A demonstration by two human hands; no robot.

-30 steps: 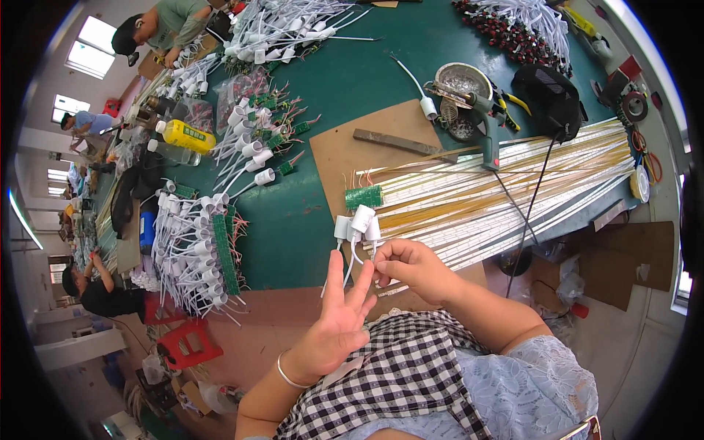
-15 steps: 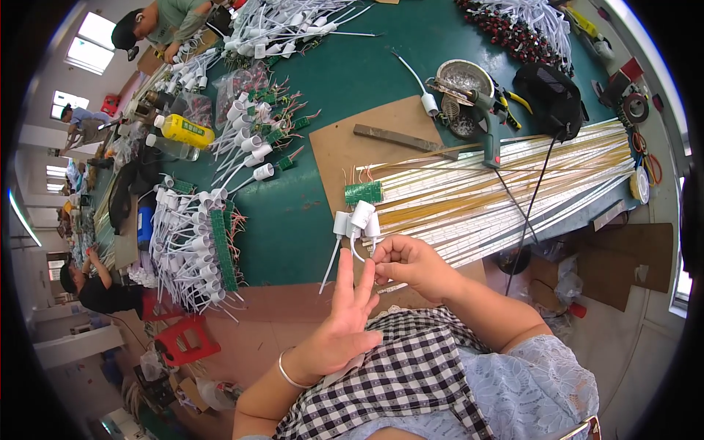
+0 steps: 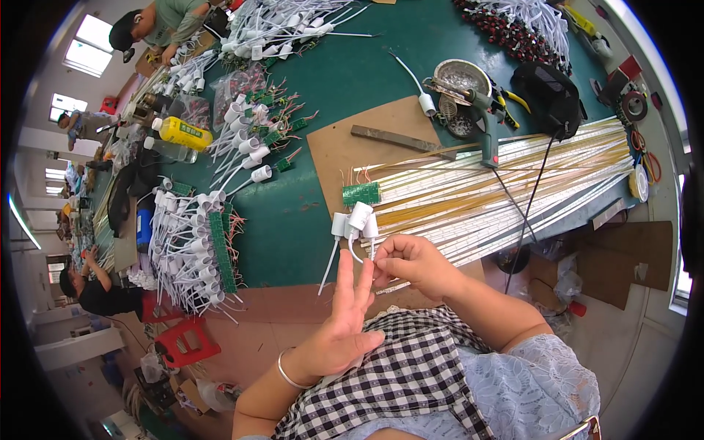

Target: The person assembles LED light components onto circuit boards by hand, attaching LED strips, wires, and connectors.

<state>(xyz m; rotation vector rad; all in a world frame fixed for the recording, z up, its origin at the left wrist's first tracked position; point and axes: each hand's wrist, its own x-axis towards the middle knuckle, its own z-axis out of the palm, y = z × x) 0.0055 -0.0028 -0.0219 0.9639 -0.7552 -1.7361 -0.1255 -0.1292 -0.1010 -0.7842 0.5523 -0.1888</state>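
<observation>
My left hand (image 3: 345, 323) has its fingers stretched out and apart, palm turned inward, close to the table's near edge. To its right, my right hand (image 3: 412, 265) is closed in a pinch, its fingertips almost against the left fingers. Whatever that pinch holds is too small or hidden to name. Just beyond the fingertips lie several white cylindrical caps with white cables; the foremost cap (image 3: 359, 215) has a cable that curves down toward my fingers. Behind the caps sits a green circuit board panel (image 3: 361, 193) with thin red wires.
Long LED strips (image 3: 506, 191) fan out to the right. A soldering tool (image 3: 487, 132), metal bowl (image 3: 462, 76), flat metal bar (image 3: 402, 142) and black cap (image 3: 546, 99) lie beyond. Wired white caps (image 3: 192, 246) are heaped at left, near a yellow bottle (image 3: 185, 133). Other people work further left.
The whole view has shifted very slightly. Both hands keep nearly the same pose, and the caps and circuit board stay where they were.
</observation>
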